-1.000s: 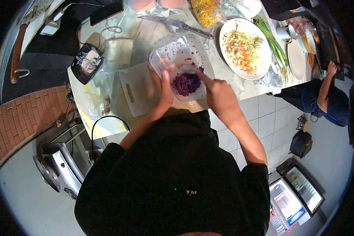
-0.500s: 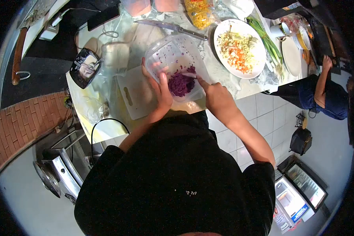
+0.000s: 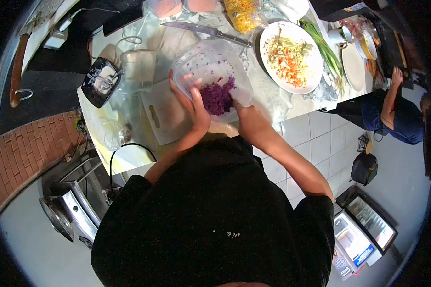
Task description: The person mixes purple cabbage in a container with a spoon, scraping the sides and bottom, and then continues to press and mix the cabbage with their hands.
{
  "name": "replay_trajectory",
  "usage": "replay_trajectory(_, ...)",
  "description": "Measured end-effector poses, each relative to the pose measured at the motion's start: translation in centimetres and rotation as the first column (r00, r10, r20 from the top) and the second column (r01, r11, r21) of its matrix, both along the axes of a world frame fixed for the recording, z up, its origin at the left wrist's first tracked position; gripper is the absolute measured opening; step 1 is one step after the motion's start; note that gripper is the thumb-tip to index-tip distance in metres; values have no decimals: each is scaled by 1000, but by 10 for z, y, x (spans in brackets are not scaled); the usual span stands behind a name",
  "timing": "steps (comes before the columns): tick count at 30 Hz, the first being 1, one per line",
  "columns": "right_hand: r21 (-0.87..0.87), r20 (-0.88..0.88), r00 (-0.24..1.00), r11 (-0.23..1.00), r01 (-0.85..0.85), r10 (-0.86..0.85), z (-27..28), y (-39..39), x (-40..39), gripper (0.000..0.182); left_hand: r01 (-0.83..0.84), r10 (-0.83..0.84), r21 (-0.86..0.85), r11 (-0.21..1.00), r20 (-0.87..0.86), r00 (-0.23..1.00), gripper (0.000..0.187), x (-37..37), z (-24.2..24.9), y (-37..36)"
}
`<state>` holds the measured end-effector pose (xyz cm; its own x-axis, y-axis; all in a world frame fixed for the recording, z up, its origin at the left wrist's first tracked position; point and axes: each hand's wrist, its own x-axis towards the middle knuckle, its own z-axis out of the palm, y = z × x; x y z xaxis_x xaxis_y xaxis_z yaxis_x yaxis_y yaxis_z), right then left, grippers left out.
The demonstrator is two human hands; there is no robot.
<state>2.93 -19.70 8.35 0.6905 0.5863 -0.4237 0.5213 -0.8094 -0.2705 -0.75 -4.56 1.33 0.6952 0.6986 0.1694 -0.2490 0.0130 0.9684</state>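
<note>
A clear plastic container (image 3: 244,86) stands tilted on the marble counter, holding a mound of shredded purple cabbage (image 3: 217,98), with small bits stuck to its wall. My left hand (image 3: 196,112) grips the container's left side, thumb over the rim and fingers behind the wall. At the near right rim, my right hand (image 3: 255,123) is closed and slightly blurred. The pale spoon-like utensil in it is mostly hidden now. Under my left wrist lies a white cutting board (image 3: 165,117). Beyond the container rests a large knife (image 3: 206,31).
A white oval plate (image 3: 266,71) with chopped vegetables lies to the right, beside green onions (image 3: 321,45). A bag of yellow pieces (image 3: 242,16) is at the back. On the left stands a black bowl (image 3: 100,82). Another person (image 3: 390,115) is at far right.
My right hand has moved left and down, closer to the container's near rim. The cabbage mound has shifted slightly. My left hand stays on the container.
</note>
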Motion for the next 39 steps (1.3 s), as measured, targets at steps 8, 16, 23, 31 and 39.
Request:
replay_trajectory(8, 276, -81, 997, 961, 13, 10, 15, 2, 18, 50, -123, 117, -313, 942, -40, 992, 60, -1, -34, 6)
replay_trajectory(16, 134, 46, 983, 974, -183, 178, 34, -6, 7, 61, -88, 86, -377, 922, -22, 996, 48, 1, -30, 9)
replay_trajectory(23, -21, 61, 961, 963, -268, 269, 46, 6, 7, 66, 86, -75, -325, 942, 46, 996, 57, -3, -40, 12)
replay_trajectory(31, -3, 102, 974, 980, -201, 200, 29, 21, 18, 66, 102, -108, -320, 942, -2, 994, 46, -5, -46, 11)
replay_trajectory(39, 47, 114, 973, 978, -205, 198, 62, 11, 25, 61, 79, -106, -301, 950, -75, 991, 64, -7, -48, 18)
